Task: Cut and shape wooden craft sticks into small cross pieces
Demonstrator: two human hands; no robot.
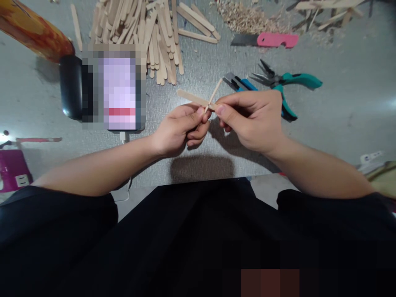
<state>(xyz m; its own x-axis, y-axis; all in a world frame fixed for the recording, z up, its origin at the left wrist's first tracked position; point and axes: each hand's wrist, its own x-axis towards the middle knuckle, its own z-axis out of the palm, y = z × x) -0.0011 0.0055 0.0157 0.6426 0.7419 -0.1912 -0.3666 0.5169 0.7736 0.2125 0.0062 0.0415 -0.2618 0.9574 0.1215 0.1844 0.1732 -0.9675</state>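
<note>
My left hand (181,128) is closed, thumb against fingers, at the lower end of a thin wooden strip (215,91) that slants up to the right. Between thumb and forefinger, my right hand (252,119) pinches the right end of a flat craft stick (190,96). The stick and strip cross where the fingertips of both hands meet, above the table. Fingers partly hide the crossing, so I cannot tell whether the two are joined. Just behind my right hand lies a blue utility knife (244,83), partly covered by it.
Craft sticks (161,49) lie heaped at the back, beside wood shavings (250,18). A pink-handled cutter (276,40) and green-handled pliers (301,79) rest at right. On the left are a phone (120,90) with a cable, a black mouse (70,88) and an orange cylinder (37,29).
</note>
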